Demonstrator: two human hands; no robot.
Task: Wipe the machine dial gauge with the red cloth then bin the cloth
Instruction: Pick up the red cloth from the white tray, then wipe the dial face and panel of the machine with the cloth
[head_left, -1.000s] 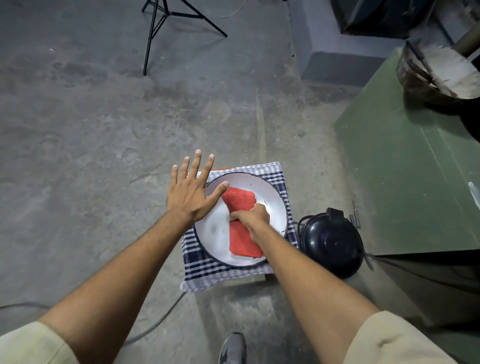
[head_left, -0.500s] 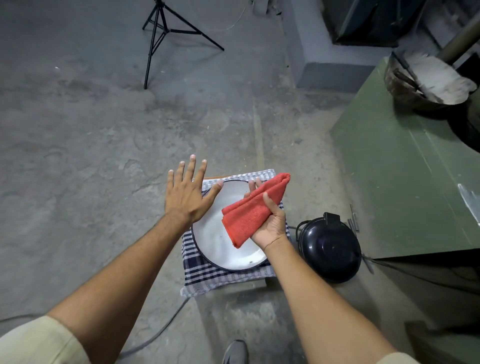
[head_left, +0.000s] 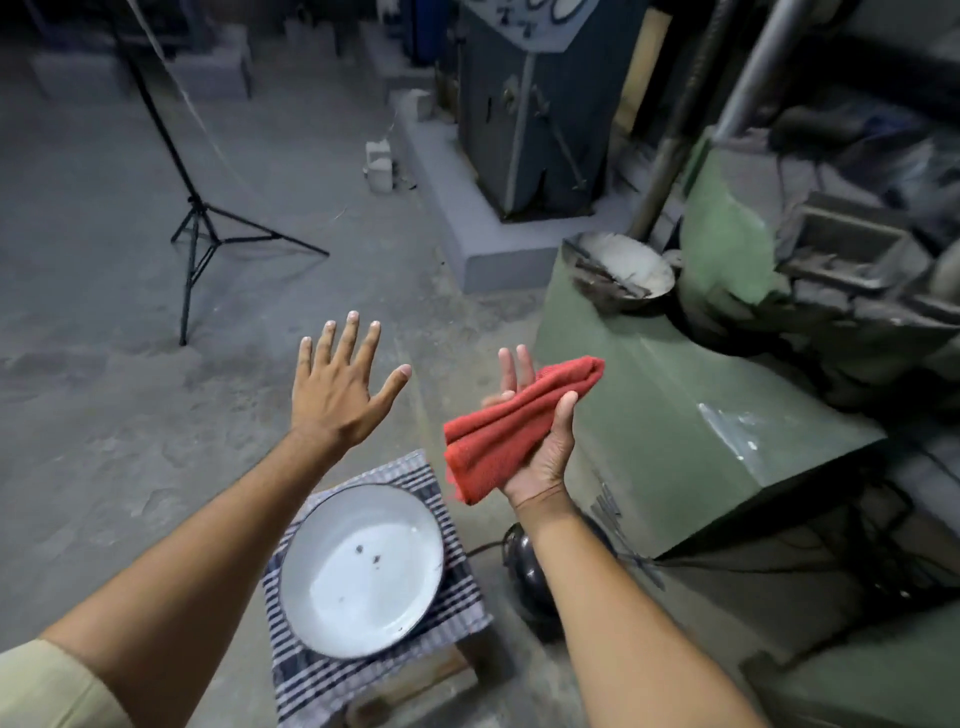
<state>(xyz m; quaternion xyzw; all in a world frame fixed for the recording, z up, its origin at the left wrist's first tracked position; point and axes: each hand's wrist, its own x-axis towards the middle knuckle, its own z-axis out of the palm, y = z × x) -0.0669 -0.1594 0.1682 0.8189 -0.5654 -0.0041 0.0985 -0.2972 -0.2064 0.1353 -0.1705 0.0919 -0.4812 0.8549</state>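
My right hand (head_left: 545, 447), palm up, holds a folded red cloth (head_left: 511, 428) in the air above and to the right of a white enamel bowl (head_left: 358, 571). The bowl sits empty on a checked cloth (head_left: 447, 597) over a low stool. My left hand (head_left: 340, 395) hovers open with fingers spread, to the left of the red cloth and above the bowl's far side. At the top edge, round white dial faces (head_left: 545, 10) show on a blue-grey machine (head_left: 530, 114), mostly cut off by the frame.
A green machine housing (head_left: 665, 415) rises to the right, with a dusty metal pan (head_left: 623, 270) on it. A black round object (head_left: 524, 566) lies on the floor beside the stool. A black tripod (head_left: 200, 228) stands at the back left on the concrete floor.
My right hand lifted the red cloth out of the bowl and raised it up to the right. The view tilted upward, bringing the machines into sight. My left hand rose off the bowl's rim.
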